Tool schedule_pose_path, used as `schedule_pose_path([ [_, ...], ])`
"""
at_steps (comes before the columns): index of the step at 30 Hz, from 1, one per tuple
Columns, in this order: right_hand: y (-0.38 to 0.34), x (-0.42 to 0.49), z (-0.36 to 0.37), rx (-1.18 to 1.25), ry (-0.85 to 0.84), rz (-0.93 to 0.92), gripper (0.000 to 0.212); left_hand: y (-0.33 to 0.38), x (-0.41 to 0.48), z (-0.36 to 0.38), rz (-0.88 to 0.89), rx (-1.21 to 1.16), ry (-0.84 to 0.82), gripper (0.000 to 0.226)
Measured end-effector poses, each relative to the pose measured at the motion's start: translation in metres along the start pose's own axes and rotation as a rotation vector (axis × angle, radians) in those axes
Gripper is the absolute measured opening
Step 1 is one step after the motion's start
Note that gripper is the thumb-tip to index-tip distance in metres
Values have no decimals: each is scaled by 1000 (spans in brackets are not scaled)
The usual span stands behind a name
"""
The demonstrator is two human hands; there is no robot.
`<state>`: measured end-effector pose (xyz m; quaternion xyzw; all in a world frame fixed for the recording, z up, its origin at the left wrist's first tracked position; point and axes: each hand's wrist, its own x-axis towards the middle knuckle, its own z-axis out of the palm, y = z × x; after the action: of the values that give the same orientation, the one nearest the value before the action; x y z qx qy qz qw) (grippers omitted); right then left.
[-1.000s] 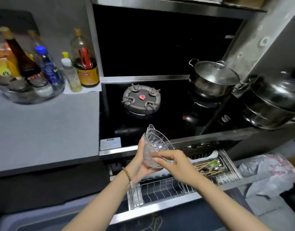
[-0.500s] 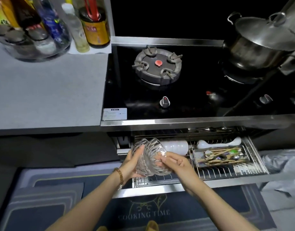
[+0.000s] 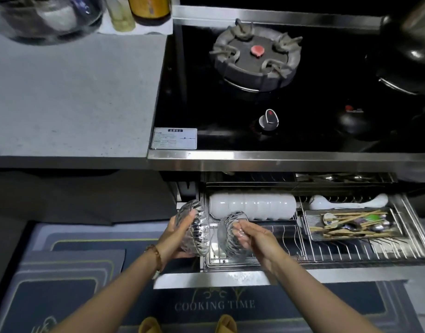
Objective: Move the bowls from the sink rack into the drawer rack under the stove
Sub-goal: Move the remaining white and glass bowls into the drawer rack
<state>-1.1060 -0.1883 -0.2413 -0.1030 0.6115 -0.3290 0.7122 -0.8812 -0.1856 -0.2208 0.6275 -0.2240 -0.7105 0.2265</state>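
So there are two ribbed clear bowls here, both turned up on edge and sitting just beside each other: the left glass bowl (image 3: 200, 233) is cupped from behind by the left hand (image 3: 179, 233), fingers curled round its base, and the right glass bowl (image 3: 227, 234) is gripped by the right hand (image 3: 257, 239), fingers wrapped over its rim. The left one hangs over the left edge of the pulled-out drawer rack (image 3: 350, 248) under the stove, the right one is down over the rack's left section, and I honestly can't tell if it's touching the wires or not. Right behind it a row of white bowls (image 3: 252, 207) stands packed on edge and fills the back of that section, so only the wire slots in front are bare. Over on the right side of the rack there's a metal cutlery tray (image 3: 313, 223) piled with chopsticks (image 3: 350, 216) and spoons, with a white ladle (image 3: 346, 201) lying behind it. Above the drawer is the black stove top with a burner (image 3: 254, 56), a knob (image 3: 269, 118) and a sticker label (image 3: 174, 138), and the grey countertop (image 3: 74, 92) runs off to its left. On the floor is a dark mat (image 3: 214, 306) that says COOKING TIME.
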Motion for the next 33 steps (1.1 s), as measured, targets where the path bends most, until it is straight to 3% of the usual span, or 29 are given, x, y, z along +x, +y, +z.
schedule_pose_path([
  [4, 17, 32, 4, -22, 15, 84, 26, -10, 16, -3, 9, 37, 24, 77],
  [7, 23, 46, 5, -55, -4, 130, 23, -16, 24, -3, 17, 25, 22, 72],
  [14, 31, 67, 12, -130, 1, 144, 19, -20, 33, 0, 23, 8, -19, 107],
  [18, 36, 75, 16, -120, 10, 129, 26, -19, 34, -1, 35, 13, -7, 105],
  [28, 36, 77, 11, -147, -20, 149, 16, -16, 32, -4, 50, 67, 15, 90],
  [33, 35, 78, -1, -189, 32, 151, 13, -19, 30, -8, 37, 61, 31, 116],
])
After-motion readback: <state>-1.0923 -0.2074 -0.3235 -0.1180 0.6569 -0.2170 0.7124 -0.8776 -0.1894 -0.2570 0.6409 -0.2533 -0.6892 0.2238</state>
